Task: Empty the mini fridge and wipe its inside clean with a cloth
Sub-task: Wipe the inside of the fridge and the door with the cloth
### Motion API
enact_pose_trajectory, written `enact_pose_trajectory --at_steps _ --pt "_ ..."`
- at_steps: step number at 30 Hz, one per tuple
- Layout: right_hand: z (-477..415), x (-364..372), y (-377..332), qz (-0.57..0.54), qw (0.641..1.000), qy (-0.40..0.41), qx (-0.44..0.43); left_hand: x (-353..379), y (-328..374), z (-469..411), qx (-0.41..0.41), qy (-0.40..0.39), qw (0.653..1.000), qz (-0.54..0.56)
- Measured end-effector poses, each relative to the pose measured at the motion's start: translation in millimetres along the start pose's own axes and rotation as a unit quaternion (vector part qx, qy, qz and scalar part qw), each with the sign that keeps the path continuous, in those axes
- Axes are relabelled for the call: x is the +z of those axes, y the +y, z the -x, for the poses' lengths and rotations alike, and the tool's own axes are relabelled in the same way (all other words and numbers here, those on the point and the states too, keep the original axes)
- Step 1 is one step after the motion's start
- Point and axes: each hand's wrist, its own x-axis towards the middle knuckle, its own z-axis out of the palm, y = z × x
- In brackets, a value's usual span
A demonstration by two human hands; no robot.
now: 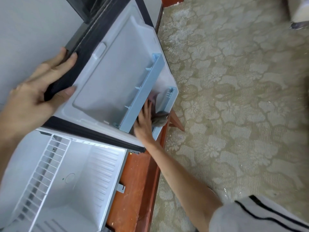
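Observation:
The mini fridge stands open at lower left, its white inside bare apart from a wire shelf. Its door is swung wide, with a black gasket around the white liner. My left hand grips the door's top edge, thumb on the inner side. My right hand presses a grey cloth into the bottom door pocket, between the light blue upper rail and the lower blue rail. Part of the cloth is hidden behind the upper rail.
The fridge sits inside a reddish wooden cabinet with a slanted wooden leg. A patterned beige carpet covers the floor to the right. A pale wall is at upper left.

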Motion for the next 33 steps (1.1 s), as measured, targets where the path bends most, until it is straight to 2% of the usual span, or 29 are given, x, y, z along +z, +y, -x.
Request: enact_pose_trajectory --at_steps 4,7,12,16,18,21,24,29,33 --pt "30 2 -6 -0.046 0.997 -0.056 0.009 2 -2 -1 0.019 0.0 1.0 0.006" --pt "-2 -17 -11 -0.047 0.999 -0.015 0.004 1 0 0 0.037 -0.004 0.999 0.009" --pt "-79 -55 -13 -0.018 0.996 0.019 0.088 -1 1 0 0.008 -0.007 1.0 -0.004" --pt "-22 -10 -10 -0.079 0.995 -0.004 0.063 -3 -5 -2 0.006 -0.012 1.0 -0.011" --pt "19 0 -15 -0.153 0.987 -0.016 0.054 -3 -9 -2 0.008 -0.016 1.0 -0.015" --pt "45 -8 -28 -0.269 0.953 -0.026 0.135 -4 -7 0 0.017 -0.017 1.0 -0.017" --pt "48 -28 -49 -0.282 0.939 -0.023 0.193 -5 -1 2 0.01 -0.022 1.0 -0.012" --pt "69 -84 -85 -0.254 0.957 -0.041 0.136 -8 9 6 -0.008 -0.03 0.999 0.008" --pt "88 -137 -107 -0.187 0.981 -0.056 0.024 -10 31 8 -0.061 -0.05 0.996 0.032"
